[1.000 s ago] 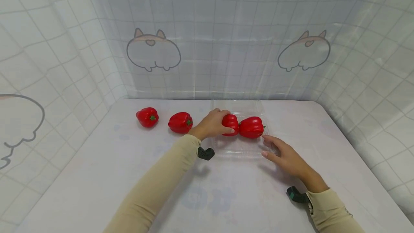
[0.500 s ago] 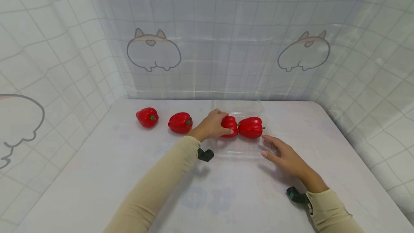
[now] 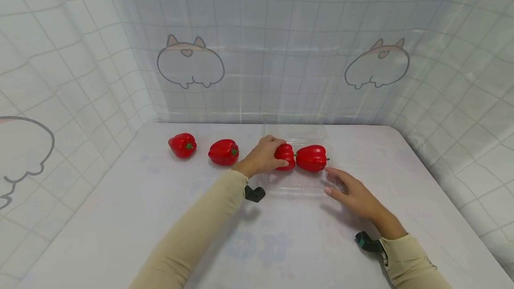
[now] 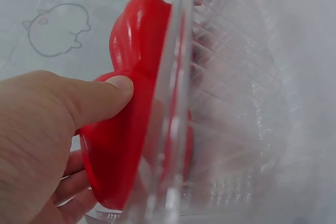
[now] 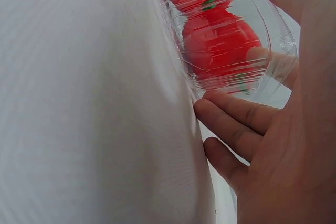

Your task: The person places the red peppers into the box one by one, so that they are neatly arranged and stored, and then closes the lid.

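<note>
A red bell pepper [image 3: 285, 157] sits at the left inside a clear plastic clamshell container [image 3: 295, 184]. My left hand [image 3: 263, 154] grips this pepper, with the thumb [image 4: 113, 93] on its near side in the left wrist view. Another red bell pepper [image 3: 311, 158] lies to its right in the container, touching it or nearly so. My right hand [image 3: 357, 195] is at the container's front right corner with fingers relaxed and spread. In the right wrist view, its lower fingers [image 5: 231, 119] rest beside the container wall [image 5: 283, 48]; one fingertip appears close to the right pepper.
Two more red bell peppers lie on the white table [image 3: 120, 217], one pepper [image 3: 223, 152] left of the container and another pepper [image 3: 183, 145] farther left. The transparent lid [image 3: 295, 130] stands open at the back. Pale grid-patterned curtains [image 3: 281, 57] enclose the table's back and sides.
The pepper in my left hand has shifted slightly left and toward me, and the right pepper a few pixels left. My right hand has stayed put.
</note>
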The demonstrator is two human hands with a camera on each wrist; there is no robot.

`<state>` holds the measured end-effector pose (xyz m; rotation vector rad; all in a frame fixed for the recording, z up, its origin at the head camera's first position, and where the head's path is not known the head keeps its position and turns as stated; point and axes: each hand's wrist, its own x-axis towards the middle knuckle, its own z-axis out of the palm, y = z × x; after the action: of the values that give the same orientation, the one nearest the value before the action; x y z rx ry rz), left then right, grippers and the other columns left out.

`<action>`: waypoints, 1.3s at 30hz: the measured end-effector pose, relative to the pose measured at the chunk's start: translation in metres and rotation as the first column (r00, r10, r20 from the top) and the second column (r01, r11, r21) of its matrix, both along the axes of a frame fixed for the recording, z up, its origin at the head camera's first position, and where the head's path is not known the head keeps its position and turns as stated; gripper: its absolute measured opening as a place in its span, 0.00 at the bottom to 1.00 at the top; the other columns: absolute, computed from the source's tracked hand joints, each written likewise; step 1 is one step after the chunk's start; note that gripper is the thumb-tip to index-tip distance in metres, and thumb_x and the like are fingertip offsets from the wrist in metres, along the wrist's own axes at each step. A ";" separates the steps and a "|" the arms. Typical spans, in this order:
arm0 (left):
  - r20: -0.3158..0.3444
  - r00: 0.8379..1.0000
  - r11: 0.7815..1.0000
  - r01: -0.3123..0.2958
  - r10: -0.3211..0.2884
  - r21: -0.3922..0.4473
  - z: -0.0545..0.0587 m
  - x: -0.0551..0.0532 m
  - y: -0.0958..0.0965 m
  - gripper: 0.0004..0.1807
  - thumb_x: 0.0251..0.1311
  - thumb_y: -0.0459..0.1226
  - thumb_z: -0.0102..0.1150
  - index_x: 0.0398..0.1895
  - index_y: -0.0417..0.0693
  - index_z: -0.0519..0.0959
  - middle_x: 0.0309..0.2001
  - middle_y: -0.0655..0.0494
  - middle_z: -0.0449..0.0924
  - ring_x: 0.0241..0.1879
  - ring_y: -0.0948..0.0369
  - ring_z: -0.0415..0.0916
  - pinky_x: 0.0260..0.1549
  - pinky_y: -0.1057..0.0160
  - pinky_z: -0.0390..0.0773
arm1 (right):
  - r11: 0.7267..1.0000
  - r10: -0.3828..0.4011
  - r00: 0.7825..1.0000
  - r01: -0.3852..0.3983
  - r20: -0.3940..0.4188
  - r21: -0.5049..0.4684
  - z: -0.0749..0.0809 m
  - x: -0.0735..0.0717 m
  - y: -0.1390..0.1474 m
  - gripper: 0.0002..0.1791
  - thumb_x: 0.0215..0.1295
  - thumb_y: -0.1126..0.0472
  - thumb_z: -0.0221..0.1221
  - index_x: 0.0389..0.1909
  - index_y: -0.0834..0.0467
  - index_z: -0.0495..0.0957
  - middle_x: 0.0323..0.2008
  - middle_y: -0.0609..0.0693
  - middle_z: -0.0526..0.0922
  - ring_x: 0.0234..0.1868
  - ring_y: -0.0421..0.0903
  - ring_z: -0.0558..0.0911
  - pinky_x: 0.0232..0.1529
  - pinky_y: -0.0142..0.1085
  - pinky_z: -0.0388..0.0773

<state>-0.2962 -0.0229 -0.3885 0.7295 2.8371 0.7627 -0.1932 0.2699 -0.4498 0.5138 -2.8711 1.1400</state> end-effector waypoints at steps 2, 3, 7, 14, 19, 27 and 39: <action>-0.003 1.000 1.000 0.001 -0.001 0.000 0.000 0.001 0.000 0.38 0.58 0.45 0.71 0.72 0.55 0.68 0.62 0.52 0.68 0.61 0.56 0.65 0.47 0.57 0.82 | 1.000 0.003 1.000 -0.003 -0.005 -0.003 0.000 0.000 0.000 0.39 0.67 0.42 0.61 0.75 0.52 0.62 0.69 0.56 0.70 0.71 0.58 0.67 0.66 0.59 0.64; -0.005 1.000 1.000 0.000 0.000 -0.002 0.000 0.001 0.000 0.38 0.58 0.45 0.71 0.72 0.55 0.67 0.62 0.52 0.68 0.61 0.56 0.65 0.47 0.57 0.82 | 1.000 0.003 1.000 -0.003 -0.006 -0.004 0.000 -0.001 0.000 0.39 0.67 0.42 0.61 0.75 0.52 0.62 0.69 0.56 0.70 0.71 0.58 0.67 0.66 0.59 0.64; -0.008 1.000 1.000 0.001 -0.002 -0.021 0.000 0.002 0.001 0.39 0.60 0.45 0.70 0.73 0.53 0.67 0.63 0.52 0.68 0.62 0.55 0.65 0.48 0.57 0.82 | 1.000 0.004 1.000 -0.004 -0.001 -0.001 0.000 -0.001 0.001 0.39 0.68 0.43 0.61 0.75 0.51 0.62 0.69 0.56 0.70 0.71 0.58 0.67 0.66 0.59 0.64; -0.020 1.000 0.999 0.005 -0.006 -0.033 -0.001 0.004 0.001 0.38 0.61 0.45 0.69 0.74 0.52 0.65 0.65 0.51 0.67 0.63 0.55 0.65 0.50 0.57 0.81 | 1.000 0.005 1.000 -0.005 -0.001 -0.005 0.001 0.000 0.001 0.38 0.68 0.44 0.61 0.75 0.51 0.62 0.69 0.57 0.70 0.71 0.59 0.67 0.66 0.60 0.64; -0.016 1.000 1.000 0.001 -0.001 -0.011 -0.001 0.006 0.000 0.37 0.62 0.45 0.68 0.73 0.52 0.67 0.65 0.52 0.67 0.62 0.56 0.65 0.50 0.57 0.81 | 1.000 0.010 1.000 -0.010 -0.001 -0.016 0.000 0.000 0.001 0.38 0.68 0.43 0.61 0.75 0.53 0.62 0.69 0.56 0.70 0.70 0.58 0.68 0.66 0.60 0.64; -0.003 0.999 0.995 -0.037 0.037 0.094 0.001 0.011 -0.006 0.33 0.61 0.43 0.69 0.70 0.51 0.71 0.62 0.53 0.71 0.59 0.57 0.69 0.50 0.58 0.81 | 1.000 0.006 1.000 -0.006 0.007 -0.025 -0.001 0.001 0.000 0.38 0.68 0.43 0.61 0.75 0.53 0.62 0.69 0.56 0.70 0.70 0.58 0.67 0.67 0.60 0.63; -0.039 0.993 0.940 -0.093 0.112 0.328 0.002 0.041 -0.029 0.23 0.63 0.42 0.67 0.62 0.52 0.79 0.61 0.56 0.75 0.62 0.53 0.71 0.57 0.51 0.77 | 1.000 0.005 1.000 -0.005 0.000 -0.019 0.000 0.001 0.002 0.39 0.68 0.41 0.60 0.74 0.53 0.62 0.69 0.56 0.71 0.70 0.58 0.68 0.66 0.60 0.64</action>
<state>-0.2553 -0.0517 -0.3865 0.6537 2.8503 1.2704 -0.1924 0.2715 -0.4501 0.5203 -2.8572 1.1667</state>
